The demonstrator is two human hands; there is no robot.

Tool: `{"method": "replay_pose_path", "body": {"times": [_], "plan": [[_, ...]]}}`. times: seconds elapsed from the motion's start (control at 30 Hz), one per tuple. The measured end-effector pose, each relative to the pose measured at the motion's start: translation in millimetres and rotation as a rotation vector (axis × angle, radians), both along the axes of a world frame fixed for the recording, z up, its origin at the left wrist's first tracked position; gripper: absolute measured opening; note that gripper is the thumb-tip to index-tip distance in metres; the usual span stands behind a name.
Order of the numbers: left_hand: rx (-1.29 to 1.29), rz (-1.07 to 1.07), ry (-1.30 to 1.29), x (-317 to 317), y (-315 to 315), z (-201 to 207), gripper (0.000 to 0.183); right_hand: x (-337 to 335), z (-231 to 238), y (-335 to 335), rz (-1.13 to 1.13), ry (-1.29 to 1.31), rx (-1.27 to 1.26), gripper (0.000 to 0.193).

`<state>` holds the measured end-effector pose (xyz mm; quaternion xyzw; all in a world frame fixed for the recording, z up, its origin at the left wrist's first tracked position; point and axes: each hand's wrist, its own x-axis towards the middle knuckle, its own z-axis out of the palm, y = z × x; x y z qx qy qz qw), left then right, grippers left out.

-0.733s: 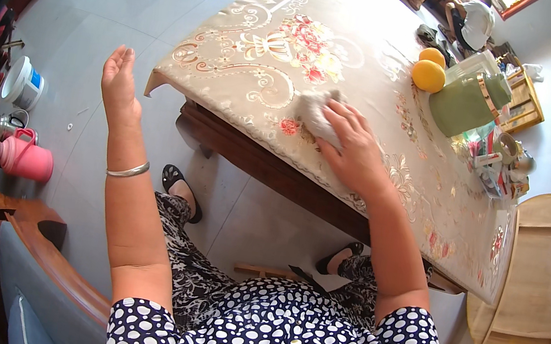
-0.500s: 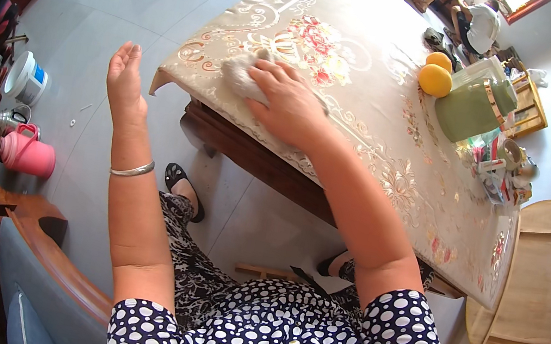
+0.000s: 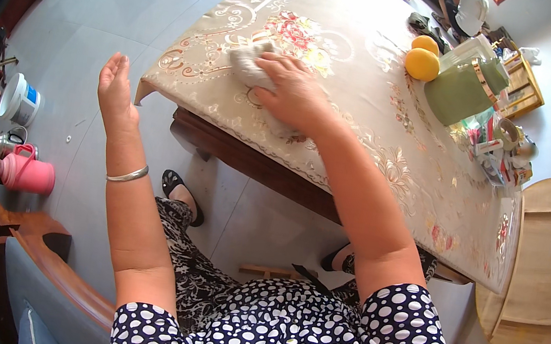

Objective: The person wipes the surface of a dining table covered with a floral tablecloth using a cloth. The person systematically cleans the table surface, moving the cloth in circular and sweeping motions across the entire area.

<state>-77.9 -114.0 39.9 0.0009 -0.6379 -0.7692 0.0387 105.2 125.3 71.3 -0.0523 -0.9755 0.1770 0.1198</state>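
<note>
Near the left corner of the counter [image 3: 248,161], not far from its front edge, a pale cloth [image 3: 243,64] is held bunched under the right hand [image 3: 294,93], whose fingers are laid over it against the patterned cover [image 3: 363,107]. Just outside that corner, the left hand [image 3: 117,88] is raised above the floor [image 3: 114,13], opened out with its fingers straight and close together. Toward the counter's right edge, two orange-yellow fruits [image 3: 422,64] are set beside a green jug [image 3: 461,94].

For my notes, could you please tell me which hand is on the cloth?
The right hand, laid over the whitish cloth; the left hand is held out, empty, beside the table.
</note>
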Motion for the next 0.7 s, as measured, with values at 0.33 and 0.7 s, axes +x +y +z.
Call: {"method": "replay_pose_path", "body": {"times": [0.33, 0.7], "plan": [[0.008, 0.008, 0.029, 5.8, 6.1, 6.7, 0.041, 172.9, -2.2, 118.0, -0.397, 0.095, 0.033, 0.046], [-0.020, 0.016, 0.028, 5.3, 3.8, 3.1, 0.040, 486.6, -20.5, 205.4, -1.099, 0.008, 0.061, 0.049]]}}
